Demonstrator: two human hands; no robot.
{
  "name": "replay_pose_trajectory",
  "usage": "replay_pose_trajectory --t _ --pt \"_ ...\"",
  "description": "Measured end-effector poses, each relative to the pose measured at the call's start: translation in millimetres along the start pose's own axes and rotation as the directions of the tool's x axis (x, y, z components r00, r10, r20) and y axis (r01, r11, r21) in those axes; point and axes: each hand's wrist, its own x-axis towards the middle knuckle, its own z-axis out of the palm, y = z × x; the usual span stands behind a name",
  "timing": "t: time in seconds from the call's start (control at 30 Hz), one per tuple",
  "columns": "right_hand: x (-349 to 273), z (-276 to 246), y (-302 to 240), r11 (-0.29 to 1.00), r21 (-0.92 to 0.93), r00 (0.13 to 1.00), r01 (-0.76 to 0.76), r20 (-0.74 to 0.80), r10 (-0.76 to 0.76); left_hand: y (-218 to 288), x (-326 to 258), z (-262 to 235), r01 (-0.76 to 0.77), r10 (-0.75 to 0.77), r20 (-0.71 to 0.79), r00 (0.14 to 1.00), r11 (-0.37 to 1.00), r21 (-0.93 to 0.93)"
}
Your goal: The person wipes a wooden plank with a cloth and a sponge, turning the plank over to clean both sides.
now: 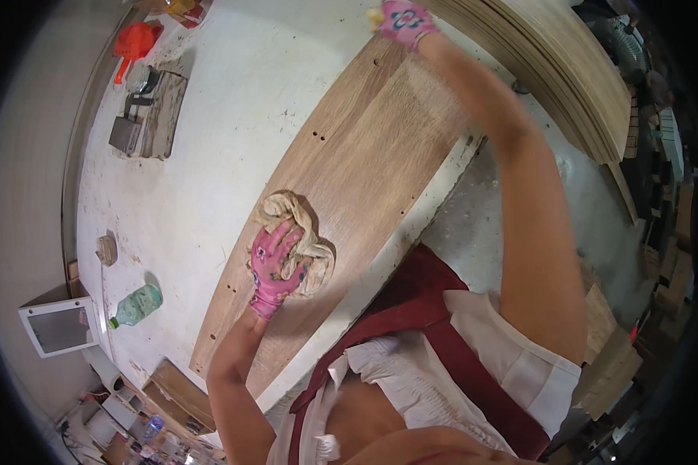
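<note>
A long wood-grain panel (364, 147) with several small drilled holes lies slantwise on the white worktable (233, 70). My left hand (273, 263), in a pink flowered glove, presses down on a crumpled beige rag (319, 260) on the nearer part of the panel. The rag bunches around the fingers and past the fingertips. At the far end of the panel is my right hand (408, 25), in a matching pink glove, with that arm stretched out. Motion blurs its fingers, and a small yellowish patch shows at their tips; whether it is part of the glove or something held is unclear.
A stack of wood-grain boards (551, 70) stands at the far right. On the table's left lie a green-tinted bottle (136, 305), a tape roll (106, 249), a worn board with dark blocks (163, 116) and a red-orange plastic piece (136, 40). A white-framed panel (60, 327) leans beyond the table's left edge.
</note>
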Motion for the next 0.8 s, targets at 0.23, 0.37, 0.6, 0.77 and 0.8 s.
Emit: replay_pose_trajectory --t 0.23,0.37,0.6,0.77,0.8 --pt "24.9 -0.7 77.7 0.967 0.241 0.996 0.081 -0.055 -0.07 -1.6 4.8 3.8 0.027 -0.025 0.056 0.998 0.999 -0.037" --pt "19.2 -12.8 38.6 1.0 -0.004 1.0 -0.012 -0.016 0.012 3.1 4.4 0.0 -0.001 0.001 -0.001 1.0 0.999 -0.042" --pt "9.4 -8.0 33.7 0.982 0.128 0.99 -0.137 0.034 0.134 -1.2 1.5 6.5 -0.012 0.012 -0.005 1.0 1.0 -0.021" --pt "-49.3 21.5 -27.6 0.964 0.26 0.992 0.059 0.094 -0.086 1.8 0.7 4.4 0.004 -0.004 0.008 1.0 0.999 -0.036" --pt "-68.1 25.6 -52.0 0.969 0.157 0.968 0.192 0.134 -0.214 -0.3 -0.3 5.2 -0.005 0.005 0.001 1.0 0.999 -0.037"
